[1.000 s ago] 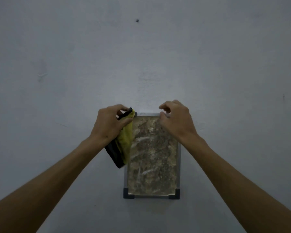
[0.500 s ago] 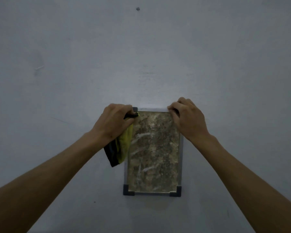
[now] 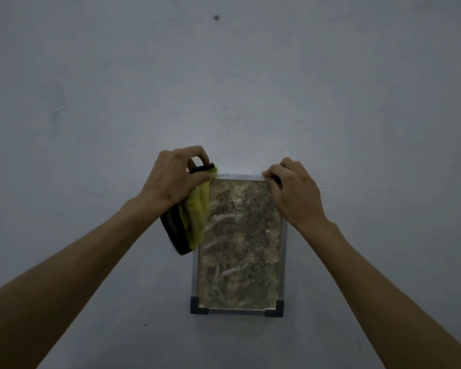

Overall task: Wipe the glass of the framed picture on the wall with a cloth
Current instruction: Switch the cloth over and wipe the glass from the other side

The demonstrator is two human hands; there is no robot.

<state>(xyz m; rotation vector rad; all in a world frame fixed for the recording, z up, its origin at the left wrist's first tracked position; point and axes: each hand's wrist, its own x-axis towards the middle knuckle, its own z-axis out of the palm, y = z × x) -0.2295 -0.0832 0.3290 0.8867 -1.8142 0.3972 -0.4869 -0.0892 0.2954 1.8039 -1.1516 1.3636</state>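
Frame (image 3: 238, 246) on wall (image 3: 117, 102): your left hand (image 3: 175, 177) grips yellow cloth (image 3: 196, 217) at its 11 o'clock corner, right hand (image 3: 294, 193) curled, pinching its 1 o'clock corner.

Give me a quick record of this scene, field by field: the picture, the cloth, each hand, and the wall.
picture: framed picture upright against the wall, dark corner caps at the bottom, streaks on the glass
cloth: yellow cloth with dark edge, hanging over the frame's upper left
left hand: left hand grips the cloth at the top left corner
right hand: right hand holds the top right corner
wall: wall pale, small screw above
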